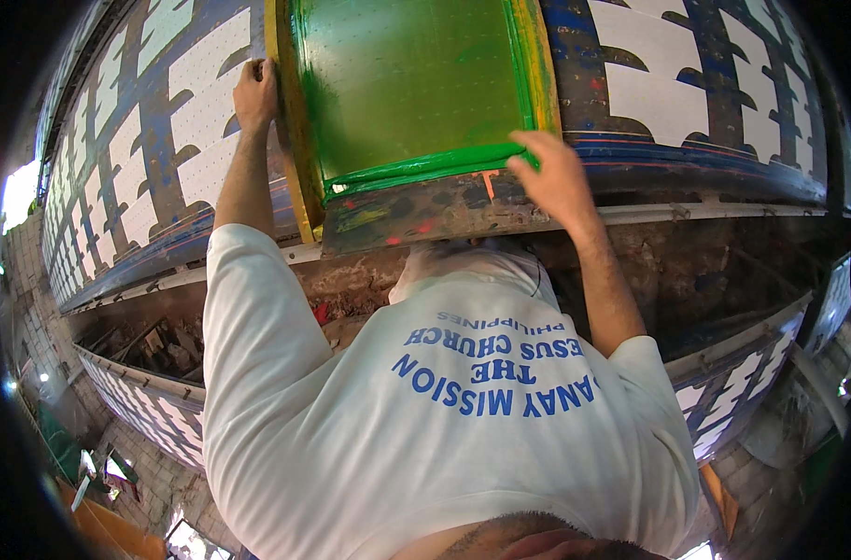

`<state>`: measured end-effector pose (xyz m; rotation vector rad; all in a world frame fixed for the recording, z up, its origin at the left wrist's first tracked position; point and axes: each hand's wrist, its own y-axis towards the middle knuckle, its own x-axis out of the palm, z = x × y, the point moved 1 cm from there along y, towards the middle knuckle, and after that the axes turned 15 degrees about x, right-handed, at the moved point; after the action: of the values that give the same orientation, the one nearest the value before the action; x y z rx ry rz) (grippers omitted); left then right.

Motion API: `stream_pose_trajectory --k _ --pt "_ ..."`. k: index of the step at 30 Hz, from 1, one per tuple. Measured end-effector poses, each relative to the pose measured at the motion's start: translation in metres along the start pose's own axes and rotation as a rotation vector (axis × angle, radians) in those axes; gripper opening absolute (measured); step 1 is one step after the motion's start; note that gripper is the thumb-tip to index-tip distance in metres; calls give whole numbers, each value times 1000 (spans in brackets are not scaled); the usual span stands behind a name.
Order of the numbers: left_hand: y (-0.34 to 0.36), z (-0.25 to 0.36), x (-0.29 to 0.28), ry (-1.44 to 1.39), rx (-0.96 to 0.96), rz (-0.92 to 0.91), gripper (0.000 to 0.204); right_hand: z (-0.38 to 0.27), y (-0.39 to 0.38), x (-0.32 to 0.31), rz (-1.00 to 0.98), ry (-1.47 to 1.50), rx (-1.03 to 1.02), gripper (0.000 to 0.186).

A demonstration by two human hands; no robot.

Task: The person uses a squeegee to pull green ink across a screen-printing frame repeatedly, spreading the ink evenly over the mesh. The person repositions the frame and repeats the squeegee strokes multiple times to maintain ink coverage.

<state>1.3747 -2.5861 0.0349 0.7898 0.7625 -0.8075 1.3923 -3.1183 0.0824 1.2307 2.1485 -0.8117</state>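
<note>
White shirt [379, 439] nearest, below a green-meshed frame [295, 121] between white sheets [654, 103]; left hand [255, 96], fingers curled, at the frame's left bar; right hand [556, 177], fingers bent, at its near-right corner; cannot tell if either grips.

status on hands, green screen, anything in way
Left hand at left side of green screen. Right hand at lower right corner. White shirt blocks lower view.
</note>
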Motion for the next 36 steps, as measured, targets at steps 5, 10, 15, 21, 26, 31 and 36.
stream_pose_trajectory --k 5,10,15,21,26,31,36 --pt "-1 -4 1 -11 -35 -4 50 49 40 -14 104 33 309 53" --pt "-2 -7 0 -68 -21 -1 50 59 49 0 153 -76 305 59" --pt "-2 -16 3 -70 0 12 46 54 50 -8 149 -95 246 48" --pt "-3 -38 6 -101 6 -2 47 40 38 -26 212 -28 136 60" --pt "11 -27 -1 -207 -111 -16 49 42 40 -57 245 -29 86 54" --pt "37 57 26 -298 25 -30 50 106 59 -129 294 -45 91 50" --pt "45 187 99 -182 69 32 52 210 74 -223 280 -59 88 39"
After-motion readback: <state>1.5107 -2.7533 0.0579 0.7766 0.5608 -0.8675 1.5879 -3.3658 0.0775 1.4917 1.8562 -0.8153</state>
